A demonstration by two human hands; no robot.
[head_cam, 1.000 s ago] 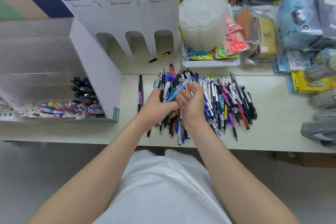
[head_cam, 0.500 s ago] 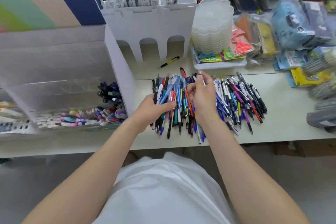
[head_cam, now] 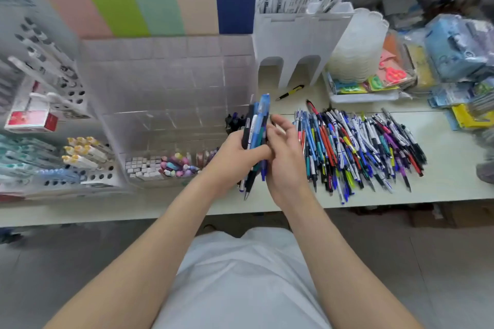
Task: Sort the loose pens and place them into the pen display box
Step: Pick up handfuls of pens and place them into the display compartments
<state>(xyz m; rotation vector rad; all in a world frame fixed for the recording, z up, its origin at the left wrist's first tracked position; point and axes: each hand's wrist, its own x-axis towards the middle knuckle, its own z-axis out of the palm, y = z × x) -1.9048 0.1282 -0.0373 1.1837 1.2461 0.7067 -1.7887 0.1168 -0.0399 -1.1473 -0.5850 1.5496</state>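
My left hand (head_cam: 235, 157) grips a bundle of pens (head_cam: 255, 131), mostly blue and black, held upright above the table's front part. My right hand (head_cam: 284, 160) lies against the bundle's right side with its fingers loosely bent. To the right, a wide pile of loose pens (head_cam: 358, 147) in many colours is spread on the white table (head_cam: 449, 168). Left of my hands stands the clear tiered pen display box (head_cam: 165, 104); its lower front row holds pastel pens and its right end holds dark pens (head_cam: 234, 120).
A white rack with arched openings (head_cam: 299, 43) stands behind the pile, with a yellow-black pen (head_cam: 290, 92) lying before it. A stack of clear trays (head_cam: 358, 45) and packaged goods sit at the back right. Marker racks (head_cam: 48, 88) fill the left.
My left hand has lifted a bundle of pens off the pile and carried it left toward the display box. My view has swung left, and the right hand has left the pile.
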